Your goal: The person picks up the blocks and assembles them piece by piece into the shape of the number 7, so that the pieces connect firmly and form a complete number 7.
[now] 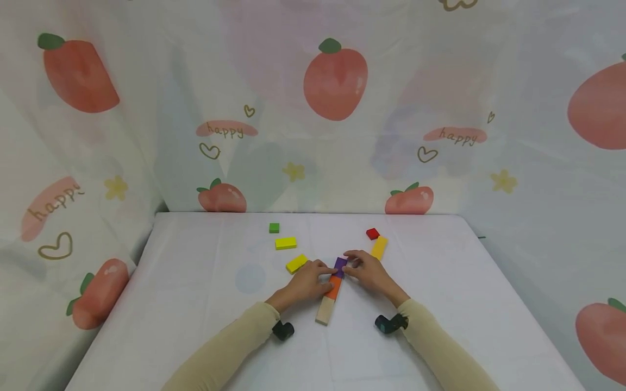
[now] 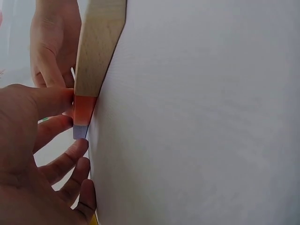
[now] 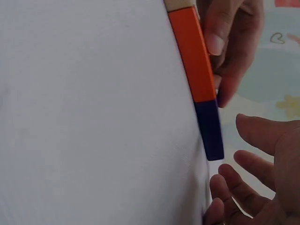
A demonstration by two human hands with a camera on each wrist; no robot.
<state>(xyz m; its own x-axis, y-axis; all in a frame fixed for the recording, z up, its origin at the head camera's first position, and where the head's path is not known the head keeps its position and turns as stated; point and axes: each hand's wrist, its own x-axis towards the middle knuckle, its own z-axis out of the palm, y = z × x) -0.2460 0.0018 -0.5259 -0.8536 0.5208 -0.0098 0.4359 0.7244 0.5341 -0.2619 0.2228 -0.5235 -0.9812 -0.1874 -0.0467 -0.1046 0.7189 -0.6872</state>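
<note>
Three blocks lie end to end in a slanting row on the table: a plain wood block (image 1: 325,311) nearest me, an orange block (image 1: 334,288) in the middle and a purple block (image 1: 340,264) at the far end. From the left side my left hand (image 1: 306,282) touches the row, its thumb at the orange block and its index fingertip by the purple one. My right hand (image 1: 370,273) is at the right of the purple block. In the right wrist view its fingers (image 3: 255,166) are spread and loosely bent, a small gap away from the purple block.
Beyond my left hand lie two yellow blocks (image 1: 286,243) and a small green block (image 1: 274,228). A red block (image 1: 373,233) and an amber block (image 1: 379,247) lie past my right hand. Patterned cloth (image 1: 313,163) hangs behind the white table (image 1: 195,326).
</note>
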